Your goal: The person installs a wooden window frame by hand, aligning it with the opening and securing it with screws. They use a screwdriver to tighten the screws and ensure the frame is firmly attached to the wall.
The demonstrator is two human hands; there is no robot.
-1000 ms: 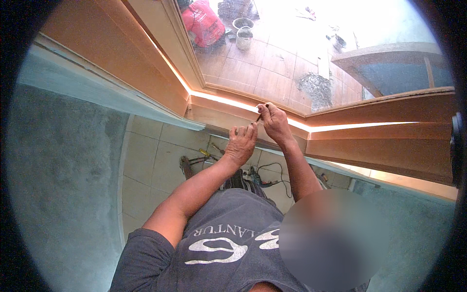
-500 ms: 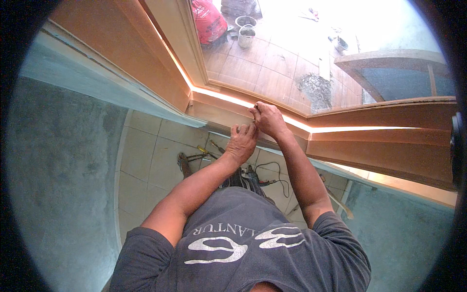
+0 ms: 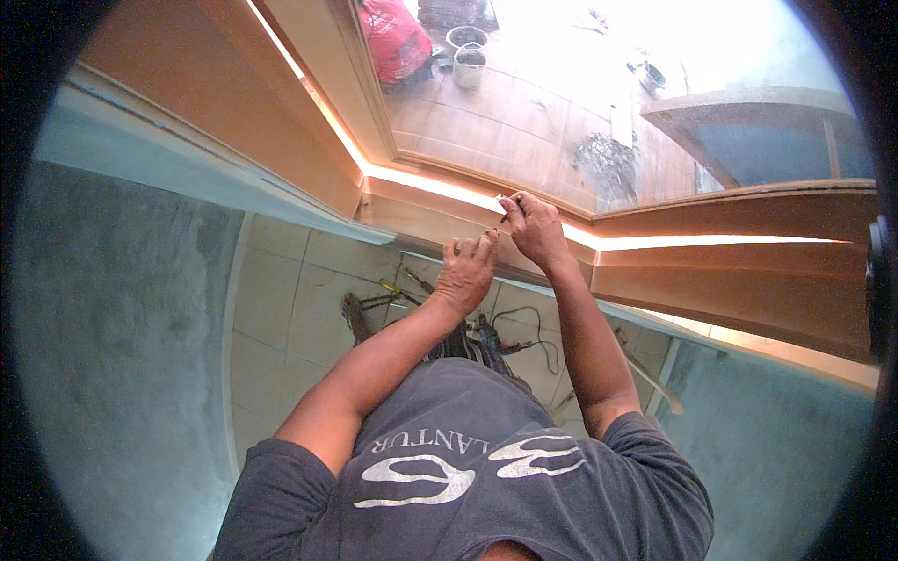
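Note:
My left hand rests against the wooden sill of the window frame, its fingers bent, with thumb and forefinger close together at the sill's edge. Whatever those fingertips hold, if anything, is too small to name. Just right of it and a little farther away, my right hand is closed in a pinch above the sill. A tiny dark piece pokes out of its fingertips, too small to make out. Beyond both hands stands the wood-framed glass pane, with a bright gap between it and the sill.
On the tiled floor below lie a power drill with its black cord and a yellow-handled tool. Grey walls flank me. Through the glass show a red sack, pale buckets and a wood-edged panel.
My right hand has moved slightly right and away from the left hand, and the small dark piece now shows at its fingertips. The left hand has stayed almost in place.

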